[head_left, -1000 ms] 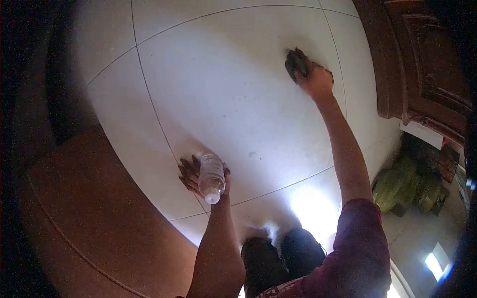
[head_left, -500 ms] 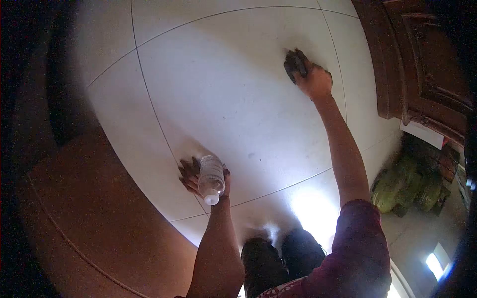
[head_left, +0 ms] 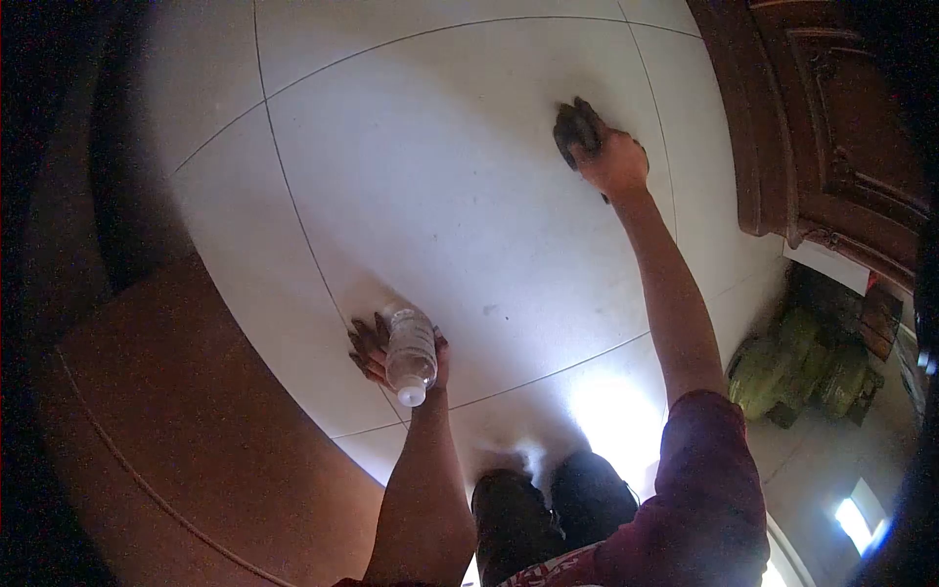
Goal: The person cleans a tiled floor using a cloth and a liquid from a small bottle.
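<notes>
My left hand [head_left: 370, 360] is low on the pale tiled floor [head_left: 528, 245], with its fingers spread to the left of a clear plastic bottle [head_left: 411, 344] and its thumb on the bottle's right side. The bottle has a white cap pointing toward me, and its body hides the palm. Farther out to the upper right, my right hand [head_left: 616, 161] is closed over a dark, bunched cloth [head_left: 579, 132] pressed against the floor. Its folds hide some fingertips, and the exact material is hard to make out.
A carved dark wooden cabinet [head_left: 831, 127] stands at the upper right. Greenish rounded objects [head_left: 807, 372] sit below it. A brown surface [head_left: 235, 421] with a cord [head_left: 127, 470] along it borders the floor at left. My knees [head_left: 553, 504] are at the bottom.
Both hands, the bottle and the cloth appear slightly farther left, much as the whole view has shifted. Both grips look the same.
</notes>
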